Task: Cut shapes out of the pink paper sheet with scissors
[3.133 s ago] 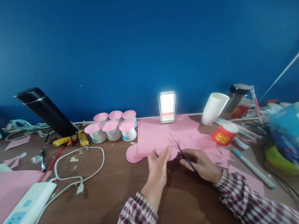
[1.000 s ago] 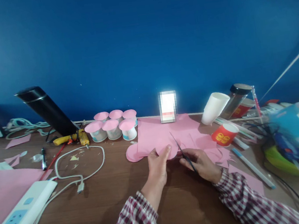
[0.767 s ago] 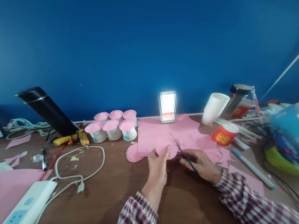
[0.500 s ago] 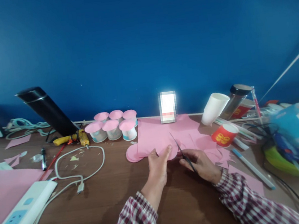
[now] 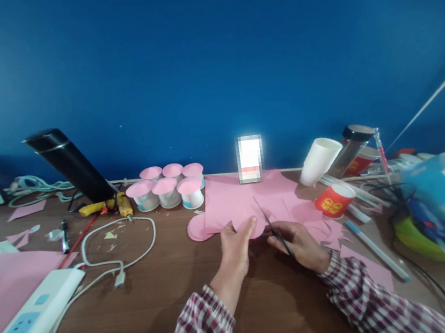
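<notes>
My left hand (image 5: 236, 248) pinches a piece of pink paper (image 5: 258, 229) with a rounded near edge, thumb on top. Closed around a pair of scissors (image 5: 278, 235), my right hand (image 5: 296, 241) sits just right of that paper. The dark blades point up and away, beside the paper's right edge; whether they touch it I cannot tell. Behind both hands lies a large pink sheet (image 5: 226, 198), and a pink paper disc (image 5: 197, 228) rests at its left corner. Several small cups with pink tops (image 5: 165, 187) stand in two rows further left.
Pink scraps (image 5: 327, 229), a red paper cup (image 5: 335, 201), a white paper cup (image 5: 319, 160) and a marker (image 5: 376, 250) lie to the right. On the left are a black tumbler (image 5: 72, 168), a yellow-handled tool (image 5: 124, 204), a white cable (image 5: 153, 234) and a power strip (image 5: 34, 319).
</notes>
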Available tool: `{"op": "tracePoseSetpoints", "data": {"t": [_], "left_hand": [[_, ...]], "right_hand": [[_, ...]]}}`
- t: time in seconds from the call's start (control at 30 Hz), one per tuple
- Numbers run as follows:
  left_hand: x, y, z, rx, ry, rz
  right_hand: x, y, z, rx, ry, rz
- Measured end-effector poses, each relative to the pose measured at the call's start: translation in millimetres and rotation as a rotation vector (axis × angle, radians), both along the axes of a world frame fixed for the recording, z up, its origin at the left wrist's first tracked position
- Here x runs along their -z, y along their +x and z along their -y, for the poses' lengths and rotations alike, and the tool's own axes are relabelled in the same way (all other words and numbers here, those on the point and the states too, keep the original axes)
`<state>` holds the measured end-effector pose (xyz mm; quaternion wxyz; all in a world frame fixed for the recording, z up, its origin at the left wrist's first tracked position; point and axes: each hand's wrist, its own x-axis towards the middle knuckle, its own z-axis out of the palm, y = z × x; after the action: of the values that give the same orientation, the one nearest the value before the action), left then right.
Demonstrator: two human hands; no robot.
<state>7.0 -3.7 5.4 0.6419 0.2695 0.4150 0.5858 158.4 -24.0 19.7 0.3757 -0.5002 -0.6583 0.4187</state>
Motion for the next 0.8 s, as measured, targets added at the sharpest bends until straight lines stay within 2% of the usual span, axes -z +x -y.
{"op": "tracePoseSetpoints", "data": {"t": [0.53, 0.8], "left_hand": [[-3.3, 0.4, 0.6, -0.011, -0.012, 0.036], [1.1, 0.7, -0.1, -0.013, -0.009, 0.014]], "right_hand": [[2.8, 1.9, -0.6, -0.005, 0.004, 0.019], [6.2, 2.7, -1.3, 0.01, 0.004, 0.027]]}}
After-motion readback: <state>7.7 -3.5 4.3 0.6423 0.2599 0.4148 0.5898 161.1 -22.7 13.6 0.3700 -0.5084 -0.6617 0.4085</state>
